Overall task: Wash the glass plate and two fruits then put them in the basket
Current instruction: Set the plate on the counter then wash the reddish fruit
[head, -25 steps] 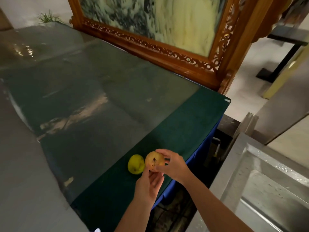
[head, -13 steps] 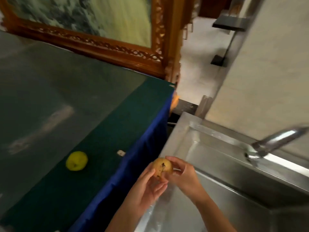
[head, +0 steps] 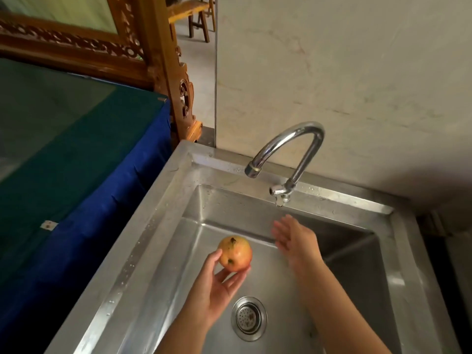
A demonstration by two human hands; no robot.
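A yellow-red apple (head: 235,253) with dark spots rests in the fingers of my left hand (head: 219,284), held over the steel sink (head: 158,241). My right hand (head: 296,241) is off the fruit, fingers spread and slightly blurred, raised over the basin below the tap handle (head: 279,194). The curved chrome faucet (head: 288,146) stands at the back rim; no water runs from its spout. The green fruit, the glass plate and the basket are out of view.
A drain strainer (head: 249,318) sits in the basin floor below my hands. Left of the sink is a table with a green top and blue skirt (head: 84,159), a small white tag (head: 48,224) on it. A carved wooden screen (head: 163,72) stands behind; a beige wall (head: 357,72) backs the sink.
The view swung right from the table to the sink. The apple went from both hands over the table to my left hand alone over the basin. My right hand let go and rose toward the tap.
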